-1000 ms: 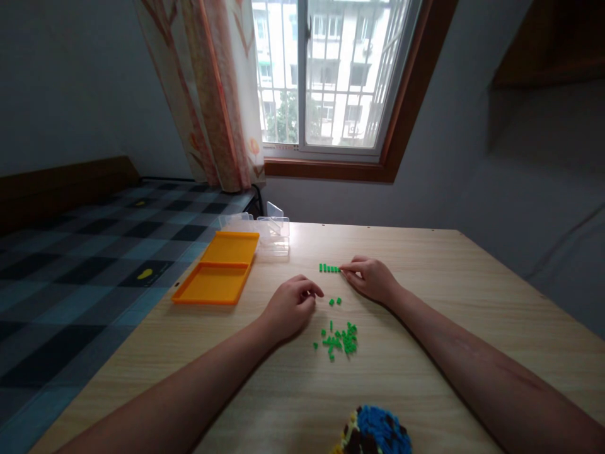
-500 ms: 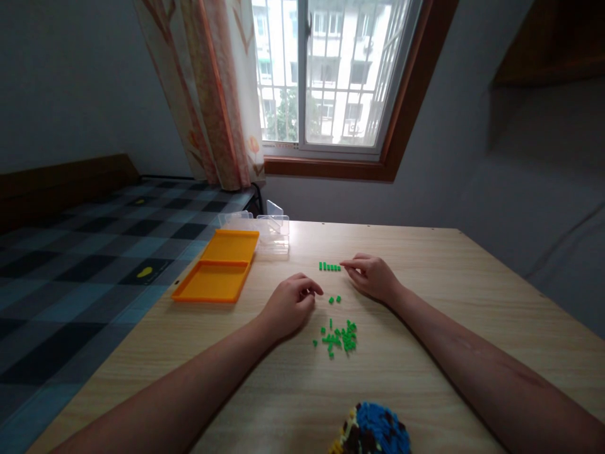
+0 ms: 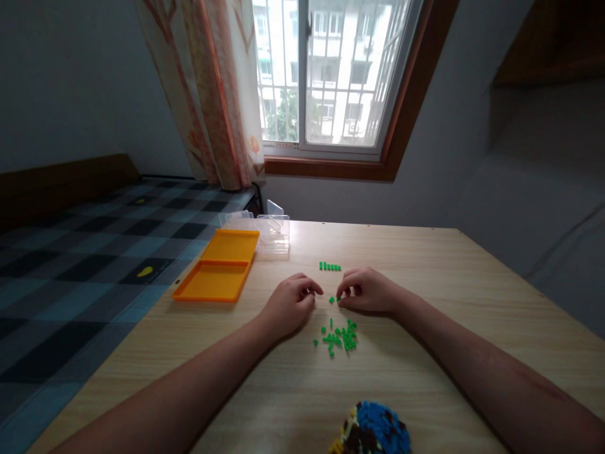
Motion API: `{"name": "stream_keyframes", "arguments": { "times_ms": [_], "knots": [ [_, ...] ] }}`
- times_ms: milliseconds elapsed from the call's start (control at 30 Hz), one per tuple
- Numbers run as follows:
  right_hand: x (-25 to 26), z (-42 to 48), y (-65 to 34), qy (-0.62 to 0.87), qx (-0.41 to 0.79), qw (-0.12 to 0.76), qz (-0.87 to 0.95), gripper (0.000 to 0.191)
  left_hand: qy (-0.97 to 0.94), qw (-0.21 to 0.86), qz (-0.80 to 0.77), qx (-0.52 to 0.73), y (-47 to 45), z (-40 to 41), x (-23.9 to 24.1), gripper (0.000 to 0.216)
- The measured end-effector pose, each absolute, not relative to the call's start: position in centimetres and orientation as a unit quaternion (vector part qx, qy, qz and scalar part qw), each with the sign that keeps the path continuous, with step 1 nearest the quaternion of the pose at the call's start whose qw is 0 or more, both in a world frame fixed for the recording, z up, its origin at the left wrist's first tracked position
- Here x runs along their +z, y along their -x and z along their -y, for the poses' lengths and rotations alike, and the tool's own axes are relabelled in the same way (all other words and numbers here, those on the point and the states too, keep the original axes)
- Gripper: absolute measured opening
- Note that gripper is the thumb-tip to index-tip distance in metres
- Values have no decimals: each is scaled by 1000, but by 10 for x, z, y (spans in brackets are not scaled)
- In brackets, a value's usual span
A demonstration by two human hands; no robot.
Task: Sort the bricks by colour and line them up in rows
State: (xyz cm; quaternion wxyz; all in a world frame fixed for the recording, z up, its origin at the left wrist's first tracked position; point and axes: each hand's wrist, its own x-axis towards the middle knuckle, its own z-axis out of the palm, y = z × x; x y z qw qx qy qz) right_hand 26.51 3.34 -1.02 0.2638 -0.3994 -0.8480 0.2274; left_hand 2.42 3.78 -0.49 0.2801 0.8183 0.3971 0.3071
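Note:
My right hand (image 3: 366, 290) is low over the table, thumb and forefinger closed around a small green building brick (image 3: 338, 299) that they partly cover. Just left of it lies another loose green brick (image 3: 331, 299). My left hand (image 3: 292, 301) rests on the tabletop, forefinger stretched toward that loose brick without touching it, and holds nothing visible. Farther back, several green bricks stand in a short row (image 3: 329, 267). Nearer to me lies a scattered pile of small green bricks (image 3: 348, 337).
An opened orange case (image 3: 212, 282) lies at the table's left edge, with clear plastic boxes (image 3: 274, 243) behind it. A blue, brown and yellow brick-built piece (image 3: 380, 429) stands at the near edge. A bed with a checked cover (image 3: 94, 252) adjoins the left side.
My right hand has come from the right end of the brick row toward me, down to one of the two loose bricks. My left hand has stayed put.

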Motion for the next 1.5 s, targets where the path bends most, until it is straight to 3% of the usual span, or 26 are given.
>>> {"name": "stream_keyframes", "arguments": {
  "times_ms": [200,533,1000,1500],
  "knots": [
    [-15,-43,-278,425,175,266,847,13,-818,283,-396,306,-24,-38,-5,30],
    [-33,-62,-300,468,83,340,812,18,-816,295,-398,299,-23,-38,-5,30],
    [-30,-60,-288,525,32,289,800,20,-816,293,-401,296,-24,-38,-6,30],
    [-32,-62,-287,514,21,293,806,21,-819,285,-398,298,-24,-38,-6,30]
  ]
}}
